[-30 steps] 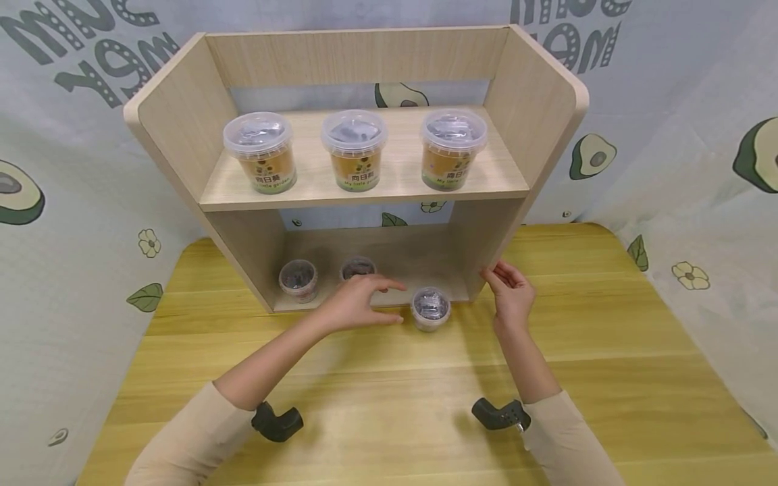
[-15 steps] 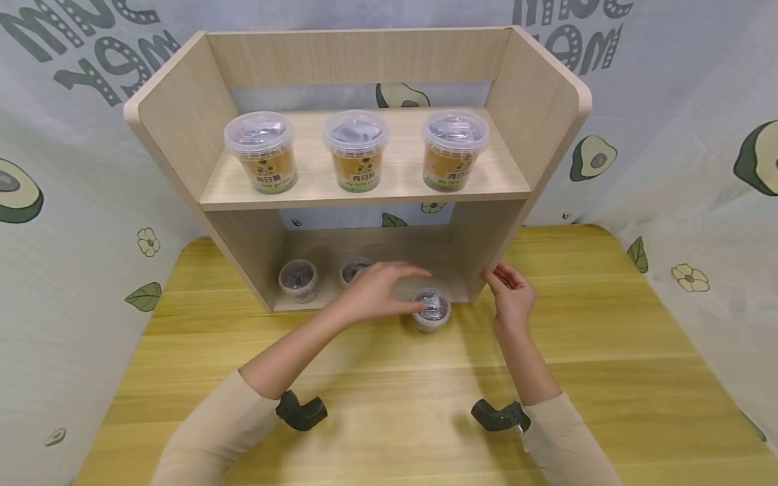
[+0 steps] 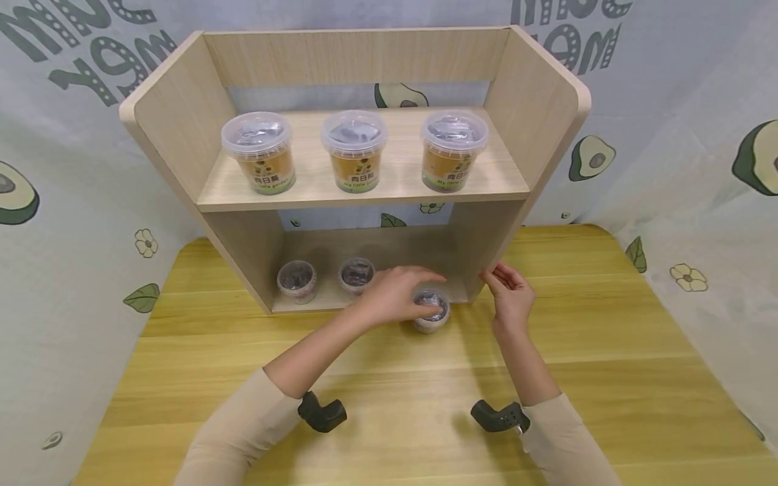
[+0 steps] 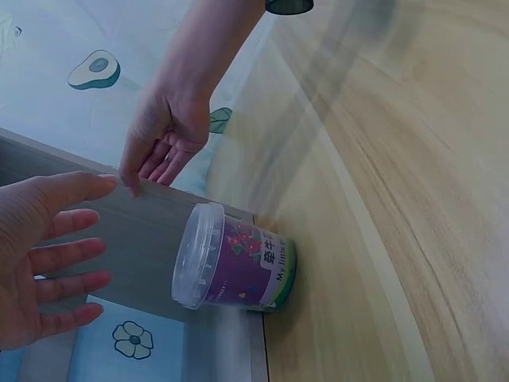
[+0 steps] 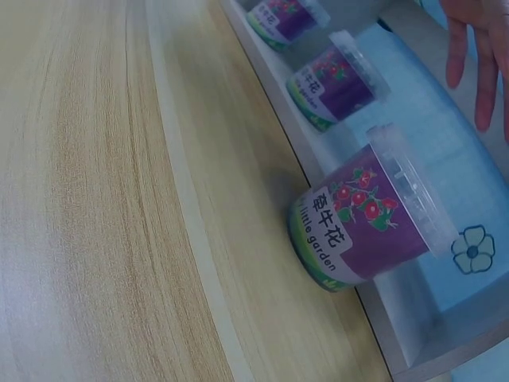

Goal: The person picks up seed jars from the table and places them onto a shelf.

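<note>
My left hand (image 3: 395, 295) hovers over the right-hand small purple lidded cup (image 3: 429, 325), thumb and fingers spread. In the left wrist view a gap shows between those fingers (image 4: 71, 255) and the cup's clear lid. That cup stands upright at the front edge of the wooden shelf's bottom board, jutting out over the table; its label has red flowers. My right hand (image 3: 513, 300) pinches the front edge of the shelf's right side panel (image 3: 494, 253) with thumb and fingertips. Two matching cups, a middle one (image 3: 356, 273) and a left one (image 3: 297, 280), stand on the bottom board.
On the upper board (image 3: 401, 185) stand three larger orange lidded cups: left (image 3: 265, 169), middle (image 3: 356, 165) and right (image 3: 448, 165). The shelf rests on a wooden table (image 3: 401, 405) before an avocado-print cloth (image 3: 662, 223). Black curved mounts sit at both wrists.
My left hand has moved right, from beside the right-hand small cup to over it, uncovering the middle small cup. The right hand and the cups stay in place.
</note>
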`<state>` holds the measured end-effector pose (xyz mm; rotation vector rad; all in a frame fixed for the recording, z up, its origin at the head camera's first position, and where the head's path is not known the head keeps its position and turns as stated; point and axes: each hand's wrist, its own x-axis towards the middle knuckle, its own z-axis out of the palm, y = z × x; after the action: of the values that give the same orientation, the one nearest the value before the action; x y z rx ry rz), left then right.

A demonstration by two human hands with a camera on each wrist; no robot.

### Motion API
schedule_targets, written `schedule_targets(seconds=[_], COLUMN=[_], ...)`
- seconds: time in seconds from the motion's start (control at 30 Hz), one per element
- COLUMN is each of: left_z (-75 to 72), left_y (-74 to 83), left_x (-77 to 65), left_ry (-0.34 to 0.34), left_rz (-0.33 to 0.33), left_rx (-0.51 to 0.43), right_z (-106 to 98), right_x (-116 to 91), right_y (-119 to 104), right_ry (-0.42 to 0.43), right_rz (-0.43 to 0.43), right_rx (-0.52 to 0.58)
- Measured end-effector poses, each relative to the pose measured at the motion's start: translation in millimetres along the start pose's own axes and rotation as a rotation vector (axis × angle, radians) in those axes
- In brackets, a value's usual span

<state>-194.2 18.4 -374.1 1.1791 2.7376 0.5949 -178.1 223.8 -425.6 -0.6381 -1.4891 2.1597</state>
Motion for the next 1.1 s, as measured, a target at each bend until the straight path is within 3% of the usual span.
schedule_targets(seconds=[0.47,0.83,1.1], left_z=[27.9,33.3,40.8], left_y=[-1.7,-5.3,-5.8], left_x=[7.0,9.1,14.2], left_ry=[-0.002,-0.017,-0.093], left_rz=[-0.052,-0.066,-0.083], left_rx=[0.073,0.066,0.054], right_z=[0.2,-0.4,-0.9], right_x=[-0.5,-0.9,0.1], right_y=[-0.3,-0.3,0.3], right_ry=[0.001,-0.004,-0.004], right_rz=[0.005,0.005,0.009], right_rx=[0.001,0.008,-0.001])
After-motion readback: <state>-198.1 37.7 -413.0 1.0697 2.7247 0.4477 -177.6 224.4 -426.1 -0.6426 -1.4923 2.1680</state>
